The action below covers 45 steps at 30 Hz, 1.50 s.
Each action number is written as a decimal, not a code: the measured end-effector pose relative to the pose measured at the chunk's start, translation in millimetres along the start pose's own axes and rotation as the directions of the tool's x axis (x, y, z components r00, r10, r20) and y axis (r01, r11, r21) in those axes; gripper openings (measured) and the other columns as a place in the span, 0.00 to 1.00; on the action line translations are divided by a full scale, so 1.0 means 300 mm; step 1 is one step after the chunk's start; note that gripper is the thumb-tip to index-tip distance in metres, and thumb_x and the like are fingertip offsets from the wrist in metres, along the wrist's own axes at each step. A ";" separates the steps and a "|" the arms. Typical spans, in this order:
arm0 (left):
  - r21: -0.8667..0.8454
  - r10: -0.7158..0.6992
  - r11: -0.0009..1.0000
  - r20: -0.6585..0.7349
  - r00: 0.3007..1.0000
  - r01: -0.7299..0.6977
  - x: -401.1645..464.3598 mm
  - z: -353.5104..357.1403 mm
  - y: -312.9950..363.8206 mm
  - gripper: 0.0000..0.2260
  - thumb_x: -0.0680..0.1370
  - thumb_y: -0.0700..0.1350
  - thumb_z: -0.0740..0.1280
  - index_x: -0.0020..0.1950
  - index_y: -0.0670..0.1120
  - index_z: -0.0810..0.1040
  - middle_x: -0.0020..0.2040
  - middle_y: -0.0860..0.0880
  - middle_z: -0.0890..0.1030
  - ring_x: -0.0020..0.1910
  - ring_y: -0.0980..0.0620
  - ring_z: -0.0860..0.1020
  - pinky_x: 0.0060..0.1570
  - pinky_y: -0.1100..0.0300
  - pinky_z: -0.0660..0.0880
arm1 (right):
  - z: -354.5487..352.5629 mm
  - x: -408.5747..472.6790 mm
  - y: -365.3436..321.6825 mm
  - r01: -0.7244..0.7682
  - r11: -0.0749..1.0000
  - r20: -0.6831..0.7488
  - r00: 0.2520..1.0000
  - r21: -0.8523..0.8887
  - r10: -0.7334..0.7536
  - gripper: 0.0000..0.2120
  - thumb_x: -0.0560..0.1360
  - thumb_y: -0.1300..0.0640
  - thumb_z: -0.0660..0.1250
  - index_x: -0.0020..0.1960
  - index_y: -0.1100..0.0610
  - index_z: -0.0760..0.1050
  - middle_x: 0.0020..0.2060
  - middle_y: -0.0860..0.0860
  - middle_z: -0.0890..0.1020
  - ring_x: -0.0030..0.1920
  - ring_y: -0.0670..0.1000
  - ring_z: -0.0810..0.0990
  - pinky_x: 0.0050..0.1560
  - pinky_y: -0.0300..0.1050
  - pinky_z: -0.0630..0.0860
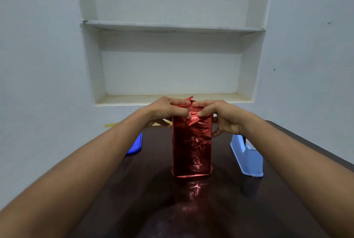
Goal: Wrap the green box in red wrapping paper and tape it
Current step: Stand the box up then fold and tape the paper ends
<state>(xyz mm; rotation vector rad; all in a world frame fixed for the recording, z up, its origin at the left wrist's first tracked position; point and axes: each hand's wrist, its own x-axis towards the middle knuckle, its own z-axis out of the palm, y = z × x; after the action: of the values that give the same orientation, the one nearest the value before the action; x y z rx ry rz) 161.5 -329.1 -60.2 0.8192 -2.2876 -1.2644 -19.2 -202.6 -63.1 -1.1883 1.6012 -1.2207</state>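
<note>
Pressing both hands' fingers [183,112] onto the upright red-wrapped box [192,146] top.

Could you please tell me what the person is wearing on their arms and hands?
Nothing that the view shows: both forearms are bare up to the picture's edge, with no sleeves in sight. The left hand and right hand carry no gloves, and no rings, watch or bracelets are visible.

A plain room in a home: bare whitewashed walls, a built-in wall niche [172,46] with shelves, a dark glossy desk [153,199].
</note>
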 end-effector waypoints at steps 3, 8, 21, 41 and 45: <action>0.029 -0.003 1.000 0.019 1.000 0.002 -0.004 0.003 0.013 0.17 0.75 0.47 0.73 0.63 0.59 0.83 0.47 0.54 0.86 0.45 0.53 0.81 0.41 0.60 0.77 | 0.010 -0.004 0.001 0.011 1.000 -0.014 1.000 -0.001 -0.011 0.22 0.74 0.65 0.67 0.63 0.46 0.82 0.58 0.54 0.82 0.62 0.57 0.77 0.58 0.67 0.76; 0.019 -0.016 1.000 0.020 1.000 0.015 -0.015 0.003 0.049 0.19 0.74 0.64 0.67 0.61 0.59 0.83 0.56 0.52 0.86 0.46 0.48 0.84 0.44 0.55 0.79 | 0.011 -0.009 0.000 0.018 1.000 -0.013 1.000 -0.019 -0.018 0.23 0.74 0.65 0.67 0.64 0.46 0.81 0.57 0.52 0.82 0.61 0.57 0.78 0.60 0.69 0.75; -0.163 -0.046 0.987 -0.188 0.981 0.015 0.048 0.034 0.002 0.10 0.78 0.51 0.76 0.59 0.55 0.86 0.46 0.53 0.87 0.33 0.58 0.83 0.32 0.65 0.76 | 0.024 -0.017 -0.002 0.026 0.998 -0.005 1.000 -0.054 -0.026 0.28 0.72 0.70 0.67 0.61 0.42 0.82 0.53 0.52 0.83 0.58 0.56 0.79 0.59 0.72 0.75; -0.530 -0.329 0.839 -0.312 0.891 0.124 0.198 0.089 -0.015 0.15 0.70 0.37 0.76 0.55 0.37 0.81 0.41 0.44 0.84 0.33 0.47 0.81 0.31 0.57 0.78 | 0.067 -0.002 -0.007 -0.078 0.982 -0.141 0.985 0.175 0.103 0.16 0.75 0.38 0.67 0.48 0.50 0.82 0.48 0.48 0.81 0.56 0.56 0.79 0.59 0.70 0.73; -0.414 -0.384 0.871 -0.243 0.891 0.263 0.193 0.068 -0.008 0.10 0.75 0.42 0.74 0.37 0.47 0.76 0.29 0.50 0.76 0.21 0.54 0.74 0.22 0.66 0.72 | 0.069 -0.003 -0.009 -0.091 0.966 -0.154 0.979 0.240 0.130 0.25 0.79 0.33 0.61 0.56 0.54 0.82 0.57 0.52 0.83 0.59 0.57 0.79 0.56 0.70 0.74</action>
<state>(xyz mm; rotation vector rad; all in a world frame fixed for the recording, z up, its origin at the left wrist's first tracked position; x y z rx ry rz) 106.8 -355.8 -69.0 1.2028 -1.6273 -1.5185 1.0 -206.9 -65.3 -0.8556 1.5728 -1.4226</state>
